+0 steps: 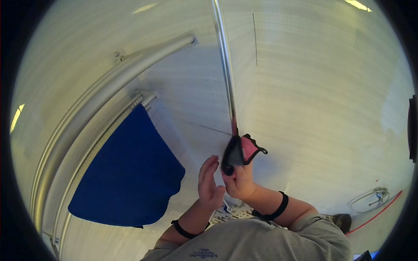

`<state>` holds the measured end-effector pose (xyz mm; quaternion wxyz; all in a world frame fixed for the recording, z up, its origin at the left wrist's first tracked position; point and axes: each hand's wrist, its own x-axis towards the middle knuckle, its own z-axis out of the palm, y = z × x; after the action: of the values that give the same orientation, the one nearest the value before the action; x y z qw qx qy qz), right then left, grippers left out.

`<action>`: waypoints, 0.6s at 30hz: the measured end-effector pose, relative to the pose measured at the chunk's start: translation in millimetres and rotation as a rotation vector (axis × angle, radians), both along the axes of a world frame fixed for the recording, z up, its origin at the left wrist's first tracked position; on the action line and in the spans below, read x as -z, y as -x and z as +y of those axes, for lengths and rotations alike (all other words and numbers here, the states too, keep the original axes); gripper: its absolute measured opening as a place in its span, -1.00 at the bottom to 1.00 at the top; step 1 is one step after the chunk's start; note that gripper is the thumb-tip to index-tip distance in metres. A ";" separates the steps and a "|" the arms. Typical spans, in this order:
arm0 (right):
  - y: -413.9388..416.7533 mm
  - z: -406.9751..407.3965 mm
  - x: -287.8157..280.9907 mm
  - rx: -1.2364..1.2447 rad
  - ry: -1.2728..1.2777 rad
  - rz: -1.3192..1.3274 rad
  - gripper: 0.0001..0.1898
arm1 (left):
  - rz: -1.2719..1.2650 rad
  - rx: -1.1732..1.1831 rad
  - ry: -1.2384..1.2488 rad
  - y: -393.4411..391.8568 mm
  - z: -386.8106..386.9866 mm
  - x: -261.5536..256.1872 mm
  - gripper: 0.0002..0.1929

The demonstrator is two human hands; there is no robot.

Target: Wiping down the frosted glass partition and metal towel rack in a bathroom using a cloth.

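Observation:
My right hand is closed on a pink cloth with black edging and a small black loop. The cloth is folded, with a dark grey side showing, and lies against the lower end of a shiny vertical metal pole. Part of the right hand is hidden by the cloth. Just left of the cloth, my left hand is raised with its fingers apart and holds nothing. Both forearms wear black straps.
A blue towel hangs from a metal bar at left, beside a thick curved metal rail. Pale walls surround me. A chrome shower valve and a red line are at lower right. Mosaic floor shows below my hands.

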<state>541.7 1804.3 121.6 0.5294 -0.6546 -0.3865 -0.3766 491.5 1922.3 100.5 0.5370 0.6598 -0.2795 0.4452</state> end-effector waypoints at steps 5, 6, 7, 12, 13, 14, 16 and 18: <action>-2.5 28.8 23.4 0.213 0.204 -0.080 -0.48 | 0.433 0.035 0.287 7.0 -12.8 -57.8 -0.51; -3.4 33.4 16.6 0.249 0.259 -0.062 -0.49 | 0.473 0.007 0.298 1.3 0.4 -55.6 -0.54; -4.5 35.5 11.2 0.298 0.324 -0.055 -0.50 | 0.505 -0.005 0.317 -7.5 13.7 -50.4 -0.58; -18.8 10.8 14.8 0.443 0.293 -0.230 -0.43 | 0.328 0.027 0.454 -49.1 41.5 -36.4 -0.68; -19.3 7.2 11.1 0.472 0.284 -0.194 -0.38 | 0.308 -0.021 0.439 -57.0 43.6 -29.7 -0.69; -20.8 3.6 0.0 0.502 0.276 -0.160 -0.34 | 0.287 -0.069 0.423 -60.8 45.8 -23.6 -0.69; -37.6 -3.8 -8.0 0.520 0.240 -0.174 -0.16 | 0.100 -0.507 0.089 -69.3 47.5 -23.7 -0.67; -59.1 -0.1 1.1 0.385 0.177 -0.257 -0.11 | -0.026 -0.676 0.000 -79.2 44.1 -19.8 -0.64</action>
<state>600.7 1804.2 120.6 0.3349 -0.7067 -0.3503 -0.5155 570.7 1966.4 120.3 0.3553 0.7095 -0.0519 0.6064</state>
